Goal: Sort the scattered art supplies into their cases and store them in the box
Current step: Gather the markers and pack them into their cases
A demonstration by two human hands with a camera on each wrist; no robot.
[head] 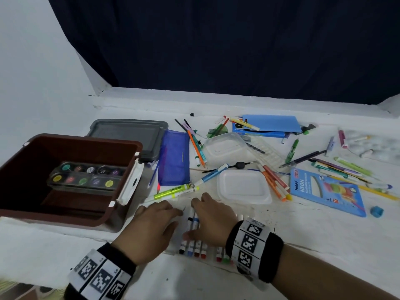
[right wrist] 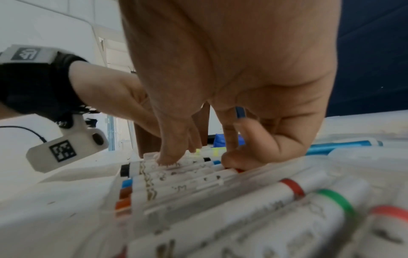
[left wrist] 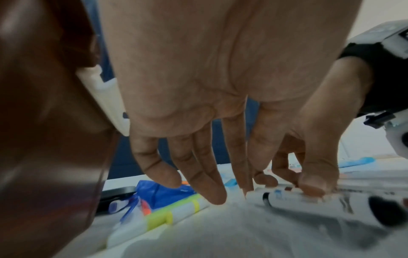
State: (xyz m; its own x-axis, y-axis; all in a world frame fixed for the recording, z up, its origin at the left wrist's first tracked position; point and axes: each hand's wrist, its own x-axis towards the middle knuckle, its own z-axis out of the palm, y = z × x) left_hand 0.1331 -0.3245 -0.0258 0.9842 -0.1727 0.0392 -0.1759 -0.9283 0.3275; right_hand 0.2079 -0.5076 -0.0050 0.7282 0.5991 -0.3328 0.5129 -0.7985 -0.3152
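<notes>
A clear marker case [head: 211, 261] lies at the near table edge, holding a row of white markers [head: 193, 247] with coloured ends. My right hand [head: 208, 215] is bent over the row. Its thumb and a curled finger pinch the black-ended marker [right wrist: 174, 165], the same marker [left wrist: 309, 200] seen in the left wrist view. My left hand [head: 158, 221] is just left of the case, fingers straight, tips down by the case edge, holding nothing. The brown storage box [head: 121, 148] stands at the left with a paint palette [head: 86, 176] inside.
A grey lid [head: 129, 135] lies behind the box, a blue mesh pouch [head: 174, 159] and a yellow highlighter [head: 173, 191] beside it. Two clear tubs [head: 242, 187], a neon pencil box [head: 326, 191], a blue carton [head: 268, 126] and several loose pens cover the right.
</notes>
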